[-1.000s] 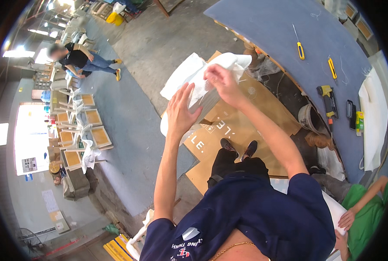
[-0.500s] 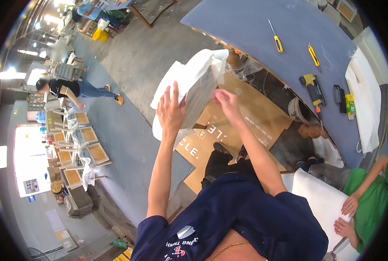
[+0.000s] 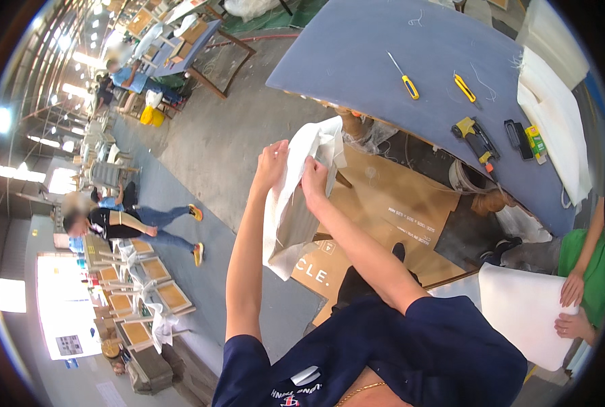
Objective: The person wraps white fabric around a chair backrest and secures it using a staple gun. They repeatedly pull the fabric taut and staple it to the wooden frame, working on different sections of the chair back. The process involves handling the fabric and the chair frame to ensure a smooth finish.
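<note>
In front of me stands a piece of white cloth-covered furniture (image 3: 285, 210), tilted, with wooden legs showing beside it. Its kind is not plain; it looks like a chair part. My left hand (image 3: 272, 165) is closed on the outer left side of the white cloth near its top. On the inner side, my right hand (image 3: 314, 180) pinches the cloth's loose edge, its fingertips partly hidden. The cloth (image 3: 325, 136) bunches up at the far end. Beneath lies flattened brown cardboard (image 3: 377, 203).
On the blue-grey table (image 3: 357, 47) lie a yellow screwdriver (image 3: 410, 87), a yellow cutter (image 3: 465, 90), a staple gun (image 3: 475, 139) and white cloth (image 3: 553, 115). A co-worker in green (image 3: 587, 264) holds a white padded panel (image 3: 519, 312). People and chair frames (image 3: 157, 271) are to the left.
My right hand, apart from the cloth before, now pinches its edge. My left hand has gone from lying spread on it to gripping its side. The white piece has turned more upright.
</note>
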Tool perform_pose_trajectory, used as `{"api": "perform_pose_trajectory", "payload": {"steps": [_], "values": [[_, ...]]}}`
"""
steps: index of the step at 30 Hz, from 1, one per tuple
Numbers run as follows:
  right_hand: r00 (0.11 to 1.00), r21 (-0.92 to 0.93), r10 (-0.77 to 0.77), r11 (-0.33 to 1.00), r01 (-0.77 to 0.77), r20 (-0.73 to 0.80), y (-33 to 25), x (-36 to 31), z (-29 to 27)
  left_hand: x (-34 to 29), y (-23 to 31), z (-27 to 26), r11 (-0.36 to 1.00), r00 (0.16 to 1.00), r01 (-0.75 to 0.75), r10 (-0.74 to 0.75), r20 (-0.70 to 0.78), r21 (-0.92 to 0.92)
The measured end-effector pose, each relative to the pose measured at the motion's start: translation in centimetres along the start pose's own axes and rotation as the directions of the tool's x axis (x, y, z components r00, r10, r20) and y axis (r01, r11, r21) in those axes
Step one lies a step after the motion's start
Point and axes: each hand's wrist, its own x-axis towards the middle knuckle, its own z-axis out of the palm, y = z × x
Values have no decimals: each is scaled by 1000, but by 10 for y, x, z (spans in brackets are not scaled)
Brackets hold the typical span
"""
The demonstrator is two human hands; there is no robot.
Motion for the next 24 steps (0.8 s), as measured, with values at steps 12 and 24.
{"api": "perform_pose_trajectory", "payload": {"steps": [12,24], "values": [[910,-203,-376,918,340,-174,8,-7,2,2,-8,26,999,976,20,-29,216,41],[916,308,-392,864,399,-87,50,36,4,-29,-7,58,482,877,-354,468,106,801]]}}
